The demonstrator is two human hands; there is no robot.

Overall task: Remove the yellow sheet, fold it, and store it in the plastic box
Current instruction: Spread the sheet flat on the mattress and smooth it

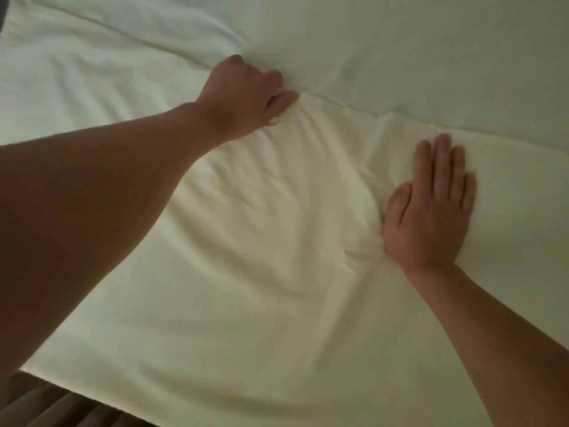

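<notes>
Fingers (275, 77) of your left hand (243, 94) clench the yellow sheet (261, 241), right hand (431, 211) flat near them; uneven tugging risks a skewed fold.

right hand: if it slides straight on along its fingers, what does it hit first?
The right hand lies flat on the yellow sheet; first ahead is that sheet's far edge, then white bedding. Otherwise the way looks free.

Bedroom setting. A bed (400, 41) dressed in pale, creased bedding fills nearly the whole view. A cream-yellow sheet (246, 272) lies spread across its near part. Brown pleated fabric (46, 402) shows at the near-left corner.
</notes>
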